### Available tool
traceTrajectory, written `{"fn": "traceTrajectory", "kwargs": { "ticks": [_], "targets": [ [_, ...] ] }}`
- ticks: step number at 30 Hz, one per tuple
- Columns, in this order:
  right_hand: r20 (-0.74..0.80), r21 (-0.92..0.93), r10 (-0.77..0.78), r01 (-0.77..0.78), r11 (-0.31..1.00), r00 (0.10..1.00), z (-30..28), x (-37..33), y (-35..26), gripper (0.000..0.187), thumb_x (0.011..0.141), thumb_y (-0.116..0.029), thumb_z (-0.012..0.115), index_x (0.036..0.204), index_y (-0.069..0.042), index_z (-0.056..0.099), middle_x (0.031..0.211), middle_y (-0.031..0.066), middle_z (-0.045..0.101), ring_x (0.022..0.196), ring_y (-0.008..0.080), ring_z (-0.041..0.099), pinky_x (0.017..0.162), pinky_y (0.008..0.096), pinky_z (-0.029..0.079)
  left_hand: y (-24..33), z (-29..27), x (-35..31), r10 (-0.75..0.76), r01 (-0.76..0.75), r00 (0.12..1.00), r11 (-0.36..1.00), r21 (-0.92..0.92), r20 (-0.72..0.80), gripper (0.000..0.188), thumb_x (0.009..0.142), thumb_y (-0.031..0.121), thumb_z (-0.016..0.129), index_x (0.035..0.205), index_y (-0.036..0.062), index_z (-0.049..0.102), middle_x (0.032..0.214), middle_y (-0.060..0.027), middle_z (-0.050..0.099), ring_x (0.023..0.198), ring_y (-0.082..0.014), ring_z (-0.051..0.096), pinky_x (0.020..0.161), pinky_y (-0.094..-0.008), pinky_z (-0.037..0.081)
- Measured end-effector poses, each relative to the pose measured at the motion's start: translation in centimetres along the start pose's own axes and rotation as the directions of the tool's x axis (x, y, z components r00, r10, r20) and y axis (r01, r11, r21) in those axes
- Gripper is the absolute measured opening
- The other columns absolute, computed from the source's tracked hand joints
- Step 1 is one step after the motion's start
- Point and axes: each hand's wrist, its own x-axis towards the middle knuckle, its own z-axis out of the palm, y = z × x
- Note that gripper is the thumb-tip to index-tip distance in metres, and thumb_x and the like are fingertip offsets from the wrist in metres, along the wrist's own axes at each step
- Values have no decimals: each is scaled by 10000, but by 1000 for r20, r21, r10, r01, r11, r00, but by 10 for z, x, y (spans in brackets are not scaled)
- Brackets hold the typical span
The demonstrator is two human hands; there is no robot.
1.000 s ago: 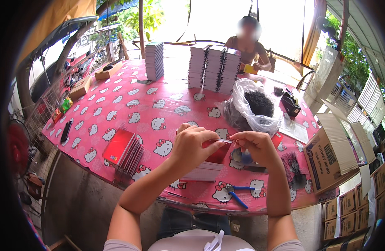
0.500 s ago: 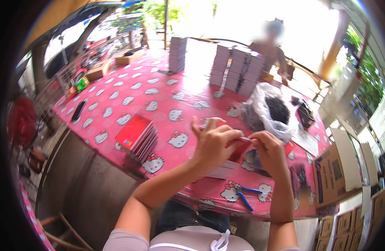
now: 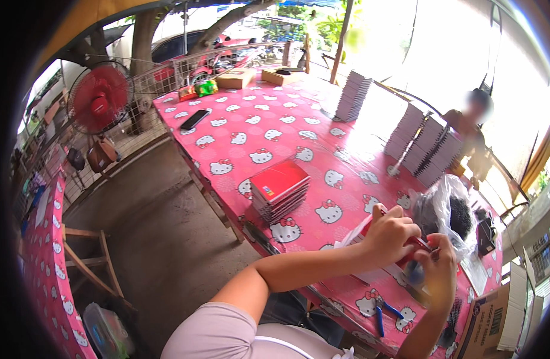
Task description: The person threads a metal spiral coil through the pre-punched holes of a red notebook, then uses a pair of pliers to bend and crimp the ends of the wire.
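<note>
My left hand (image 3: 389, 237) is closed around a red-covered notebook (image 3: 419, 243), held by its edge above the table. At the other end of that edge my right hand (image 3: 437, 268) pinches it with fingers bent. Most of the notebook is hidden behind my hands, and loose white pages show beneath my left wrist. Blue-handled pliers (image 3: 379, 313) lie on the table just nearer to me. To the left stands a stack of red spiral notebooks (image 3: 281, 184). A clear plastic bag (image 3: 445, 200) full of black binding coils (image 3: 461, 216) sits beyond my hands.
Pink patterned cloth (image 3: 239, 152) covers the table. Tall notebook stacks (image 3: 419, 143) stand at the far right, near another person (image 3: 473, 137). A phone (image 3: 195, 119) lies far left. More black coils (image 3: 452, 323) and an open cardboard box (image 3: 487, 317) are at right. A red fan (image 3: 100, 99) stands beyond the table's left.
My view has swung left, so the table and both hands appear further right. Both hands still hold the red notebook. The pliers and the notebook stack stay in place on the table.
</note>
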Motion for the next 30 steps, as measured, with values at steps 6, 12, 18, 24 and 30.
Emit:
{"fn": "traceTrajectory", "kwargs": {
  "ticks": [6,12,18,24,30],
  "targets": [
    [-98,6,4,-3,1000,995,6,-3,-9,94,749,-23,670,764,6,582,747,128,547,662,298,559,620,379,437,2,-1,-3,-9,9,1000,999,-33,1,175,708,272,746,821,148,696,766,26,638,883,-172,531,839,-404,286],
    [-91,74,1,6,997,996,7,1,-5,55,766,20,606,785,-19,639,717,121,577,631,258,580,579,360,431,-5,2,-3,90,-88,995,996,34,-44,161,682,284,765,784,177,700,765,17,664,820,-181,584,828,-396,309],
    [-382,-21,358,-396,918,852,-48,-29,122,174,893,-157,576,918,-13,670,824,169,665,773,275,651,702,351,492,-2,-1,1,107,-107,994,993,54,2,182,648,248,818,780,172,719,763,31,682,782,-153,557,817,-364,317],
    [250,-406,502,-381,831,828,28,-123,192,528,638,-279,795,1042,-12,583,984,181,649,896,376,630,791,435,505,-2,-1,20,81,-75,983,996,-43,163,214,648,238,827,796,131,715,752,12,675,791,-153,562,829,-347,327],
    [286,-534,595,-390,750,751,40,-74,194,530,666,-270,743,1064,-22,498,984,198,658,910,404,637,828,456,501,-17,-2,21,57,-40,986,994,-105,160,323,645,258,829,879,97,673,811,-16,674,813,-189,599,841,-358,387]
  ]
}}
